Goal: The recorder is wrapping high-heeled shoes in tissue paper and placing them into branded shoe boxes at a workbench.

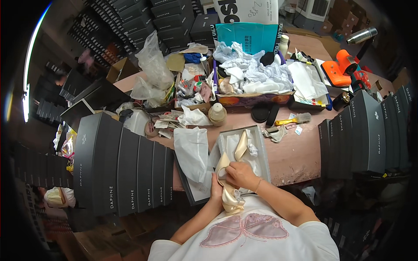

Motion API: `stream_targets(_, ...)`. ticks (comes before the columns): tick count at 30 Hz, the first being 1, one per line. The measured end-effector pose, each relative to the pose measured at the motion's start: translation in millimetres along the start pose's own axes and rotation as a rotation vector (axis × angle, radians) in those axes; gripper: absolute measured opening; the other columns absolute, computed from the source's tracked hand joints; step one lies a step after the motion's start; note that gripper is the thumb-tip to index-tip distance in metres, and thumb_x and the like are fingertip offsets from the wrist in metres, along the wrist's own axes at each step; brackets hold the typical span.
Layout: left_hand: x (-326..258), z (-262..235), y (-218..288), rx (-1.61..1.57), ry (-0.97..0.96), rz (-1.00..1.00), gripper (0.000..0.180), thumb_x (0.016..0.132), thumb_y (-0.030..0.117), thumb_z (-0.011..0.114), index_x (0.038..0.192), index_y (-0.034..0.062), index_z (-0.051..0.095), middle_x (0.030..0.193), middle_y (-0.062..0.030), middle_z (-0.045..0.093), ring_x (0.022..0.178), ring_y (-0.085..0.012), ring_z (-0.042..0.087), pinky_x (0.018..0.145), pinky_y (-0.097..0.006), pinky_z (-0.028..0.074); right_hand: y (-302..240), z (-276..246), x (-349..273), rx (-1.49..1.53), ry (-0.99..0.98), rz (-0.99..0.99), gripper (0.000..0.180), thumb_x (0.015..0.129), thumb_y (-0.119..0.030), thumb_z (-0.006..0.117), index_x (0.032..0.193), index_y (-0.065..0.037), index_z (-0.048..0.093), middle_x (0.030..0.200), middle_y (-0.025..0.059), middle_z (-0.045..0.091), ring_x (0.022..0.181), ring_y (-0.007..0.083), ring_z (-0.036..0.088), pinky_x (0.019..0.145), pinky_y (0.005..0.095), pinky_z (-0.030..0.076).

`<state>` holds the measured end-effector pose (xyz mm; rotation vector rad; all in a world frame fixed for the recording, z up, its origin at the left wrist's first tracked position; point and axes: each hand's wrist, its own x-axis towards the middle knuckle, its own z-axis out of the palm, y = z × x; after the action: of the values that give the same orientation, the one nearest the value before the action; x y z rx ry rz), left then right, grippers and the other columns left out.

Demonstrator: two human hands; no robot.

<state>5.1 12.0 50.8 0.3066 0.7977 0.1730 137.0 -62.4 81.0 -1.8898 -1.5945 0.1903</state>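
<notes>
My left hand (215, 189) is wrapped round the side of a shiny cream-gold pointed shoe (232, 201), which I hold in front of my chest above the box edge. The shoe carries a decorated, gathered part at the end nearest me. At the shoe's opening my right hand (241, 175) is closed, its fingertips bent down into it; whatever they pinch is hidden. A matching shoe (240, 150) lies in the open grey shoebox (262, 150) behind, with white tissue paper and a small crumpled wad (253, 150) beside it.
A white sheet (191, 152) lies on the dark box lid (198, 201) at left. Stacked dark shoeboxes (98, 165) flank me, with more boxes (368, 130) at right. Beyond are a bottle (217, 114), a yellow-handled brush (300, 118) and a carton (257, 100) of crumpled paper.
</notes>
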Motion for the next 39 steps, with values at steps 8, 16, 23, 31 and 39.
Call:
stream_targets(8, -2, -6, 4, -0.022, 0.083, -0.033, 0.072, 0.092, 0.066, 0.023, 0.127, 0.0086, 0.047, 0.114, -0.0140, 0.058, 0.097, -0.0287, 0.061, 0.080, -0.040, 0.053, 15, -30, -5, -0.124, -0.033, 0.074, 0.020, 0.073, -0.019, 0.068, 0.087, -0.009, 0.060, 0.078, 0.0067, 0.058, 0.070, 0.0259, 0.061, 0.059, 0.0389, 0.046)
stream_targets(16, -5, 3, -4, 0.012, 0.141, 0.122, 0.067, 0.095, 0.061, 0.028, 0.128, 0.0069, 0.047, 0.124, -0.0133, 0.054, 0.113, -0.0282, 0.054, 0.096, -0.040, 0.044, -7, 9, -8, -0.168, -0.132, -0.059, 0.012, 0.079, -0.020, 0.060, 0.083, -0.009, 0.058, 0.075, 0.0054, 0.059, 0.066, 0.0237, 0.061, 0.060, 0.0371, 0.046)
stream_targets(23, 0, -17, 4, 0.038, 0.140, -0.014, 0.080, 0.086, 0.075, 0.029, 0.123, 0.0072, 0.050, 0.103, -0.0140, 0.060, 0.082, -0.0260, 0.060, 0.068, -0.037, 0.053, 13, -42, -16, -0.058, 0.055, 0.235, 0.039, 0.078, -0.020, 0.067, 0.111, -0.001, 0.057, 0.093, 0.0185, 0.061, 0.086, 0.0327, 0.061, 0.079, 0.0392, 0.048)
stream_targets(31, -4, 32, -6, 0.071, 0.098, 0.139, 0.066, 0.095, 0.062, 0.028, 0.134, 0.0098, 0.040, 0.128, -0.0094, 0.050, 0.116, -0.0255, 0.052, 0.099, -0.039, 0.044, 15, 96, 8, 0.131, -0.208, 0.261, 0.071, 0.093, -0.054, 0.039, 0.116, 0.012, 0.052, 0.103, 0.0304, 0.059, 0.093, 0.0453, 0.058, 0.088, 0.0414, 0.046)
stream_targets(39, 12, 25, 53, 0.159, -0.006, -0.009, 0.056, 0.096, 0.056, 0.036, 0.124, 0.0087, 0.043, 0.112, -0.0113, 0.054, 0.101, -0.0227, 0.057, 0.082, -0.037, 0.051, -47, -14, 30, 0.511, -0.489, 0.472, 0.086, 0.091, -0.066, 0.028, 0.115, 0.013, 0.054, 0.117, 0.0351, 0.052, 0.122, 0.0454, 0.042, 0.103, 0.0569, 0.022)
